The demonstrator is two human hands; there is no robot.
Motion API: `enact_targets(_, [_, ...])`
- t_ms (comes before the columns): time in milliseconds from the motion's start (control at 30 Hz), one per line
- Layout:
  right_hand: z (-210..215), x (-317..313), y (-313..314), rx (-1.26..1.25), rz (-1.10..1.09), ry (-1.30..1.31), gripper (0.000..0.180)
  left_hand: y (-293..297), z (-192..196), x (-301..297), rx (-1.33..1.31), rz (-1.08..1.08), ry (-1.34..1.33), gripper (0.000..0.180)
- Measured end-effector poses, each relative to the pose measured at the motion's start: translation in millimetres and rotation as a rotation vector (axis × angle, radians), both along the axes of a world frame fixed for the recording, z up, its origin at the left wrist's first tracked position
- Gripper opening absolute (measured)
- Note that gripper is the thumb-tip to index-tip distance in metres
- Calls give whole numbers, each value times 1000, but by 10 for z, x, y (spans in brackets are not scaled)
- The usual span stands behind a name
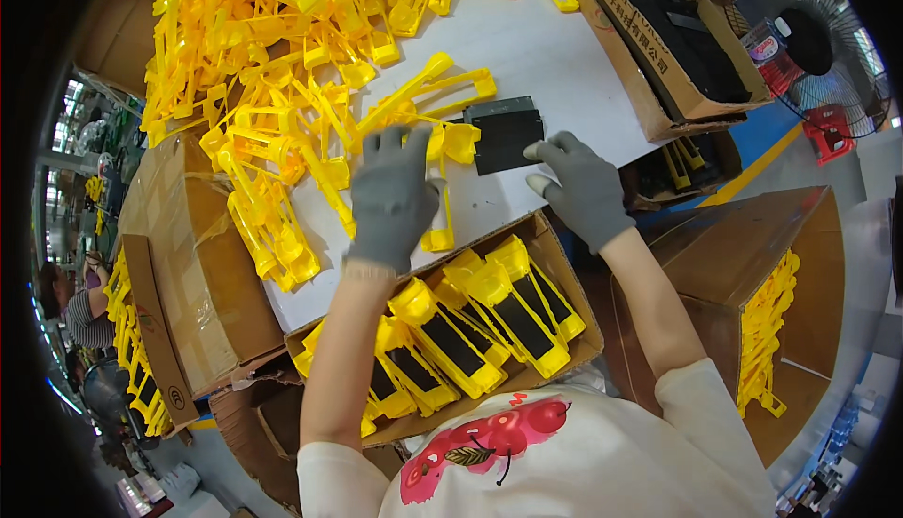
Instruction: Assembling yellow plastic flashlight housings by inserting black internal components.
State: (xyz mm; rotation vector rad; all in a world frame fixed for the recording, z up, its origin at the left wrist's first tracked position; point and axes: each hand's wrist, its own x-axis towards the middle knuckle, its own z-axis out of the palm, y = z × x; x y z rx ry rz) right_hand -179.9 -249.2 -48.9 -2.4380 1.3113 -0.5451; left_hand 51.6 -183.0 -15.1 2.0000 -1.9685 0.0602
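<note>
Reaching across the white bench, the left hand in a grey glove lies flat with its fingers spread wide, resting on a yellow plastic piece. It is not gripping the piece, only pressing down on top of it. The right hand, also in a grey glove, is half open, and its fingertips touch the right edge of a small black block that sits on the bench just beside the yellow piece. The left hand covers a good part of the yellow piece, so its whole shape is hard to make out. A big heap of yellow pieces fills the left and far side of the bench, and its top is cut off by the edge of the view. Both bare forearms come up from below, the left one straight up and the right one leaning in from the right. A cardboard box close to the person holds finished yellow pieces with black inserts.
</note>
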Motion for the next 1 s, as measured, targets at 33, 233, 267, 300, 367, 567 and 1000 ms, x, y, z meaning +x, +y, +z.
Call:
enact_targets(33, [-68, 83, -88, -49, 11, 20, 32, -139, -65, 130, -64, -41, -67, 53])
enact_targets(233, [-144, 180, -278, -20, 31, 118, 31, -468, -344, 306, 99, -95, -137, 50])
enact_targets(267, [-140, 169, -291, 7, 31, 118, 31, -477, -342, 325, 100, -99, -133, 50])
enact_targets(300, [-124, 157, -296, 8, 30, 121, 31, -475, -323, 353, 126, -93, -70, 47])
enact_targets(367, [-66, 149, -289, 48, 60, 116, 31, -401, -215, 411, 145, -54, 110, 44])
enact_targets(567, [20, 49, -44, 335, -98, -233, 26, 256, 386, 617, 53, 2, 168, 31])
enact_targets(1000, [817, 50, 1072, 905, 105, -594, 15, 1484, 423, -216, 202, 306, 1747, 29])
